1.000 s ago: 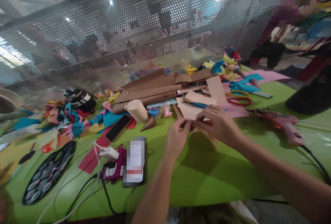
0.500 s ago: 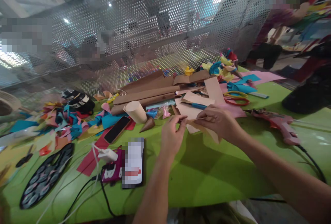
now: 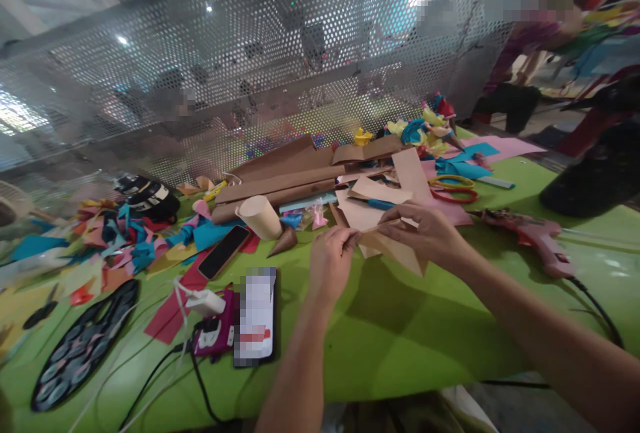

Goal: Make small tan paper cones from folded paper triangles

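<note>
Tan paper (image 3: 399, 251) hangs between the two hands, raised off the green tabletop (image 3: 430, 353), with a dark shadow beneath it. Its long axis runs slantwise from the tips of the left fingers down toward the wearer's right, passing below the right fingers and ending in a free corner just under that palm. The left hand (image 3: 331, 263) has thumb and fingers pinched together at the paper's near-left end; exactly how much they grip is hidden by the knuckles. The right hand (image 3: 427, 236) grasps the upper edge between thumb and fingers. The bulk of the sheet therefore lies to the right of the left fingers and directly below the right ones, so the right hand is nearer to most of it.

Just beyond the right fingers a blue-handled tool (image 3: 379, 204) rests on loose cream paper (image 3: 357, 218). Left of the left fingers sit a small brown cone (image 3: 284, 242) and, past it, a pale paper roll (image 3: 260, 218). Scissors (image 3: 453, 194) lie beyond the right hand, and a pink glue gun (image 3: 540, 236) lies well to its right.
</note>
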`<state>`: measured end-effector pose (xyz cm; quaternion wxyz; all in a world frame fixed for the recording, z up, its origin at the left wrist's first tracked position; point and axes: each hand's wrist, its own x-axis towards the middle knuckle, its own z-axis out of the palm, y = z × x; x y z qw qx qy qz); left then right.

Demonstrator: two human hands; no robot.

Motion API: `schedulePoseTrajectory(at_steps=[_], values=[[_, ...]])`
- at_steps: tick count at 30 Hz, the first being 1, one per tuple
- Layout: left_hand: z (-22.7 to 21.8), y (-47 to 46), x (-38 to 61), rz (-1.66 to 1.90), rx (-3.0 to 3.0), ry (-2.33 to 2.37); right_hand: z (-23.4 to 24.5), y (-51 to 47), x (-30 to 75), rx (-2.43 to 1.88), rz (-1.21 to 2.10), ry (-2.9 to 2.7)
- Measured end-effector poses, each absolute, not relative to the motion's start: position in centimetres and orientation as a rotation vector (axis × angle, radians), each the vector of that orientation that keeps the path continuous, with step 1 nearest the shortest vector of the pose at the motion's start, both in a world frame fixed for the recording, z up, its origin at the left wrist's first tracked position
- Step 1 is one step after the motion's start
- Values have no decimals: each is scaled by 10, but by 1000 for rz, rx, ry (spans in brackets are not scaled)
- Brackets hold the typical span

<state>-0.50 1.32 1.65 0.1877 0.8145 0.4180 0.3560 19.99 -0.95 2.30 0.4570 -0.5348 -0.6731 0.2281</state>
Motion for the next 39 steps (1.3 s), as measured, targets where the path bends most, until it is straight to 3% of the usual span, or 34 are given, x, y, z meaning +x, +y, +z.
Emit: schedulePoseTrajectory(at_steps=[23, 33, 39], values=[[24, 8, -1, 753, 2409, 1171, 13, -9, 189, -1251, 549, -1700], [11, 7, 1, 1177, 2236, 1282, 22, -15, 191, -1104, 38, -1549], [10, 2, 5, 1267, 2327, 1236, 20, -14, 187, -1091, 117, -1498]])
